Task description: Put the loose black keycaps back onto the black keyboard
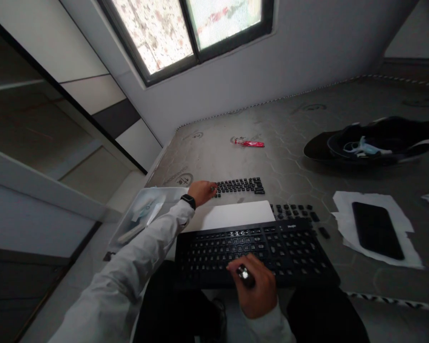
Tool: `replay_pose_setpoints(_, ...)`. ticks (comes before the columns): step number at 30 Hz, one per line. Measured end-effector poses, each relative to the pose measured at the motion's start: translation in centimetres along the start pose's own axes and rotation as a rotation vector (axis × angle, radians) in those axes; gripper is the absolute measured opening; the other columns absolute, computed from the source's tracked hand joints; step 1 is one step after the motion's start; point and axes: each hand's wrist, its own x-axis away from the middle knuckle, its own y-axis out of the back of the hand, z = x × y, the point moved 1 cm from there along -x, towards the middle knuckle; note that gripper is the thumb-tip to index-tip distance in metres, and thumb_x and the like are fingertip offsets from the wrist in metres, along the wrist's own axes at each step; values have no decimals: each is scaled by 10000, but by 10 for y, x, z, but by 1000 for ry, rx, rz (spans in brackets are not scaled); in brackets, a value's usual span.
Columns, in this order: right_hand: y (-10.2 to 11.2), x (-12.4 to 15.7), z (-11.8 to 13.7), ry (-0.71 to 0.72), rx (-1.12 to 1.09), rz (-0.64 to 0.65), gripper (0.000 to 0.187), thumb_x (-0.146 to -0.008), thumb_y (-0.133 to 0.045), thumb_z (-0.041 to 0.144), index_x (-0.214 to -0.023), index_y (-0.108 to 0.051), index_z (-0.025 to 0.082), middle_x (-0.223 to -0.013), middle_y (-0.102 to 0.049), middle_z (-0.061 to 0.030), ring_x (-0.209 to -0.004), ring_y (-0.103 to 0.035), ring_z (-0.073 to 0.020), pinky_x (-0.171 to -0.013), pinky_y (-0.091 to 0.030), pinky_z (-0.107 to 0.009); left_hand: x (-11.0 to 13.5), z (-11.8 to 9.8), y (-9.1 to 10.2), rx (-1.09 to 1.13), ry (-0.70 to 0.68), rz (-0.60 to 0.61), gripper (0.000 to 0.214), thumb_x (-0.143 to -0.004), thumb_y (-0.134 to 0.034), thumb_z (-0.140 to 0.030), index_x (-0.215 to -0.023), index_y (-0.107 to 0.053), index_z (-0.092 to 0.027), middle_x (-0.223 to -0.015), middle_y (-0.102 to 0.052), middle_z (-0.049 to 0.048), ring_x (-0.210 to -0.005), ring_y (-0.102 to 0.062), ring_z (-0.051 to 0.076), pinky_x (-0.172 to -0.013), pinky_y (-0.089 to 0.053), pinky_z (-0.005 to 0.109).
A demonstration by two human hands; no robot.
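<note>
A bare grey mattress (307, 143) with a hexagon quilt pattern fills most of the view and bears everything else. Near its front edge lies a black keyboard (293, 252) stripped of its caps, the switch stems showing in rows. Far right, a dark upturned cap (396, 136) works as a container of sorts: inside it lies a pale blue and white item, too blurred to name. To the left, off the mattress edge, a clear plastic tray (128, 228) holds a few long pale tools, perhaps brushes; I cannot tell them apart. A white cloth (343, 209) on the right carries a black phone (377, 230) lying flat. A white sheet (239, 214) lies just behind the keyboard. Beyond it a row of removed black keycaps (241, 185) is laid out in keyboard order, and a smaller cluster of keycaps (295, 211) sits just right of the sheet. A red wrapper (249, 143) lies well apart, towards the wall.

The left hand (202, 191), with a black smartwatch (188, 200) at the wrist, reaches to the left end of the keycap row, fingers bent down onto the caps; whether it grips one I cannot tell. The right hand (257, 290) rests at the keyboard's front edge, fingers closed round a small dark keycap puller (245, 275).
</note>
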Motion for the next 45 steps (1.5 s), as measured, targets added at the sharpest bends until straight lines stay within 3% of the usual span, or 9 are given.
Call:
replay_pose_setpoints(3, 1, 3, -7, -31, -71, -47, 346, -919, -503, 390, -638, -581, 202, -605, -595, -16, -594, -557, -157, -597, -395, -281, 68, -4, 17, 130, 40, -162, 304, -912, -456, -416, -1048, -683, -267, -826, -714, 15, -774, -637, 163, -706, -424, 256)
replay_pose_setpoints(5, -1, 6, -12, -62, -123, -45, 420, -909, -502, 461, -579, -539, 203, -538, -531, 5, -532, -512, -143, -544, -359, -280, 118, -8, 16, 247, 82, -248, 282, -915, -463, -399, -1034, -686, -273, -756, -700, -7, -708, -627, 144, -686, -423, 250)
replay_pose_setpoints(10, -5, 11, -15, -233, -402, -188, 551, -858, -499, 627, -502, -418, 215, -463, -370, 33, -443, -340, -112, -471, -240, -298, 225, -35, -22, 486, 233, -385, 243, -929, -449, -324, -1003, -674, -269, -924, -710, 3, -822, -642, 151, -742, -458, 274)
replay_pose_setpoints(14, -6, 10, -13, -204, -691, -224, 548, -837, -561, 603, -475, -438, 211, -436, -374, 27, -425, -346, -109, -452, -236, -297, 271, -64, -53, 478, 297, -482, 206, -897, -503, -287, -1008, -676, -278, -942, -667, 41, -912, -603, 202, -833, -457, 367)
replay_pose_setpoints(21, -20, 7, 2, -326, -967, -194, 504, -817, -572, 607, -517, -450, 221, -377, -321, 39, -457, -331, -129, -510, -305, -290, 281, -85, -60, 496, 241, -497, 301, -865, -570, -376, -1156, -632, -332, -1103, -615, 68, -1041, -552, 241, -927, -423, 440)
replay_pose_setpoints(29, -51, 5, 15, -471, -1083, 7, 428, -724, -692, 444, -561, -364, 223, -504, -318, 45, -529, -378, -145, -546, -376, -315, 277, -84, -68, 580, 220, -523, 361, -830, -615, -400, -1181, -621, -316, -1155, -595, 75, -1092, -528, 261, -956, -406, 469)
replay_pose_setpoints(39, -74, 3, 4, -580, -1054, -15, 455, -752, -646, 469, -581, -309, 217, -485, -314, 61, -509, -394, -130, -521, -362, -288, 276, -78, -71, 645, 210, -496, 316, -828, -617, -368, -1138, -628, -304, -1124, -587, 57, -1064, -518, 251, -917, -410, 439)
replay_pose_setpoints(45, -85, -2, -6, -633, -1041, -41, 412, -684, -697, 398, -562, -352, 211, -450, -332, 68, -465, -352, -102, -480, -322, -256, 277, -75, -72, 657, 189, -479, 310, -835, -606, -341, -1143, -615, -311, -1140, -582, 51, -1065, -511, 243, -917, -408, 434)
